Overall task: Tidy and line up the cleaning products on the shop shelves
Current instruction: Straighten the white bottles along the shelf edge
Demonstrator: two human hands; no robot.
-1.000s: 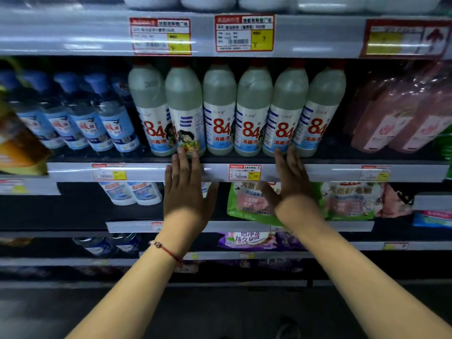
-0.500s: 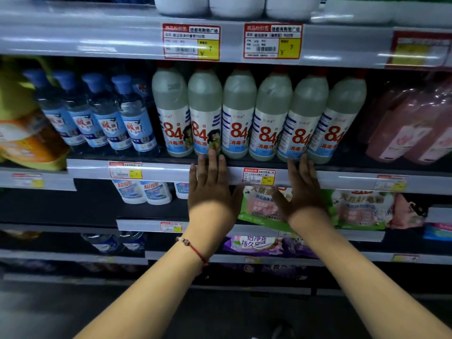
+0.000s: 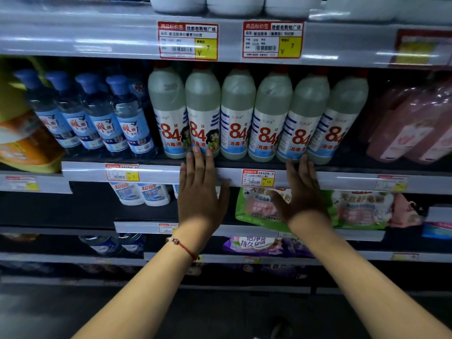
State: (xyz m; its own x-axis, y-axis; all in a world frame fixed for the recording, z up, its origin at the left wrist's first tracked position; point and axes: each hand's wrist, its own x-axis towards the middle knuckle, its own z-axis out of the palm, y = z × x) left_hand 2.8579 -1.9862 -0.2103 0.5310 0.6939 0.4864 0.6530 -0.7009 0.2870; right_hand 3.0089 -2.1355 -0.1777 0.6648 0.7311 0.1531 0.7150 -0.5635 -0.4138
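While both flat, empty hands, left hand (image 3: 199,194) and right hand (image 3: 302,192), stay at the 84 disinfectant bottles (image 3: 256,116), only the view shifted, so the row looks aligned.

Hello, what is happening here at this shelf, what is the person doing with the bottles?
A person is straightening a row of six 84 disinfectant bottles on a shop shelf. Both hands are flat and open at the shelf edge: the left hand has its fingers touching the base of the second bottle from the left, and the right hand reaches the base of the fifth. The bottles stand upright, close together, labels facing out. Blue-capped bottles stand to their left.
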